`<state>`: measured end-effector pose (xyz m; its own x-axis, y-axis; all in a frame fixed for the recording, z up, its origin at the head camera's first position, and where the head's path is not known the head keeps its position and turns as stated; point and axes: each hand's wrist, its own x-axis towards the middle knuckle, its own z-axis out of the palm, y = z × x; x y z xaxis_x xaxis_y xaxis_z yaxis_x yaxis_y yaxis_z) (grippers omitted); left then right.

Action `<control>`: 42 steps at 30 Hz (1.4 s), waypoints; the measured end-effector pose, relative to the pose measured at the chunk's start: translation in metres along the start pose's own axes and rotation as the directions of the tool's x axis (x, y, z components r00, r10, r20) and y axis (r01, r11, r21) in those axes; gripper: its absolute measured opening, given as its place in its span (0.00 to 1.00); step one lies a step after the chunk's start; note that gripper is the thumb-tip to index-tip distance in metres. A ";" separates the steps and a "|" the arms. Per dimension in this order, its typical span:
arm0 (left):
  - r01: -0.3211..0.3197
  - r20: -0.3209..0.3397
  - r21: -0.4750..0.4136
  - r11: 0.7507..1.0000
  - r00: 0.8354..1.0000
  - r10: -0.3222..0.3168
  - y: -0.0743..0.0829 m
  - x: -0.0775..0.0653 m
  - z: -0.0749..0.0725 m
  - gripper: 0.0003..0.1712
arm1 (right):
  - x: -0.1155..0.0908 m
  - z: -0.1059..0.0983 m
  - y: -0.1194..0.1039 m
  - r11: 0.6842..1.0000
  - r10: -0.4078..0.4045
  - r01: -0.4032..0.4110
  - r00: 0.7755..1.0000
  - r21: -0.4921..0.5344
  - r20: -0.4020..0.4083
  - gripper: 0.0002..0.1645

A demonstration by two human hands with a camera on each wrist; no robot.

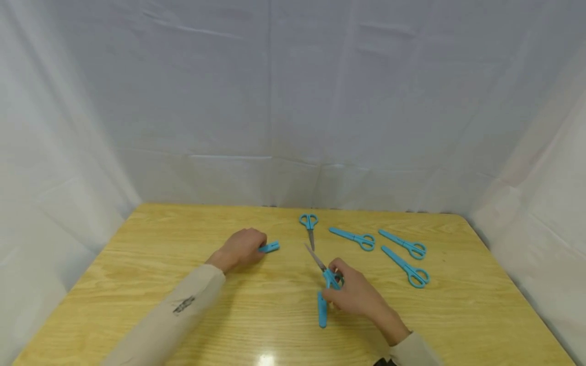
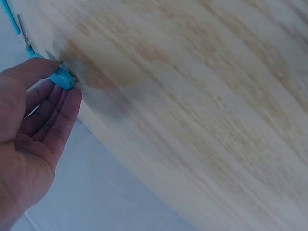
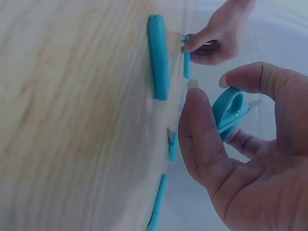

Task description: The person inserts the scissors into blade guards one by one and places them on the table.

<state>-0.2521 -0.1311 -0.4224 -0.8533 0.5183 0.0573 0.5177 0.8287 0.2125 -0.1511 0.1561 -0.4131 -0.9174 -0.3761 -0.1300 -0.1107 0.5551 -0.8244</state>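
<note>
My left hand (image 1: 242, 245) pinches a blue scissor sheath (image 1: 269, 247) just above the table, left of centre. In the left wrist view the thumb and fingertips grip that sheath (image 2: 63, 78). My right hand (image 1: 356, 290) holds a pair of blue-handled scissors (image 1: 330, 278) by the handles; the bare metal blades point away and to the left. Below the right hand a second blue sheath (image 1: 322, 310) lies on the table. Farther back, unsheathed scissors (image 1: 310, 226) lie with their blades toward me.
Three sheathed blue scissors lie on the right: one pair (image 1: 352, 238) nearest the middle, another (image 1: 403, 244) farther right, a third (image 1: 405, 267) closer to me. The wooden table (image 1: 183, 229) is surrounded by white cloth (image 1: 297, 101) at the back and sides.
</note>
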 end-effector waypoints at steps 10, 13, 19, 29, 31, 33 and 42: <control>-0.017 -0.014 0.013 1.000 1.000 0.017 0.000 -0.010 0.000 0.08 | 0.000 -0.001 0.006 0.997 -0.007 0.002 0.998 -0.076 -0.068 0.05; -0.025 -0.013 0.021 0.999 1.000 0.026 0.001 -0.013 -0.001 0.06 | -0.001 -0.004 0.007 0.988 -0.010 -0.001 0.997 -0.151 -0.077 0.05; -0.048 -0.021 0.044 0.998 0.999 0.049 -0.001 -0.022 -0.004 0.04 | -0.002 -0.018 0.011 0.989 0.004 -0.007 1.000 -0.150 -0.023 0.06; -0.059 -0.039 0.066 0.996 0.997 0.061 -0.004 -0.034 -0.005 0.07 | -0.004 -0.046 0.015 0.984 -0.137 0.151 0.982 -0.099 0.131 0.13; -0.068 -0.057 0.079 0.995 0.996 0.073 -0.002 -0.037 -0.006 0.05 | -0.003 -0.050 0.016 0.974 -0.158 0.172 0.982 -0.146 0.102 0.14; -0.084 -0.079 0.087 0.993 0.993 0.091 0.000 -0.041 -0.007 0.04 | -0.002 -0.052 0.017 0.964 -0.164 0.172 0.985 -0.203 0.058 0.15; -0.076 -0.147 0.074 0.994 0.985 0.087 0.011 -0.055 -0.017 0.07 | 0.002 -0.059 0.025 0.928 -0.210 0.175 0.975 -0.329 -0.073 0.16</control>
<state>-0.2006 -0.1538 -0.4064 -0.8051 0.5513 0.2187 0.5845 0.8002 0.1347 -0.1777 0.2129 -0.4012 -0.8992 -0.4288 0.0867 -0.3891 0.6931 -0.6068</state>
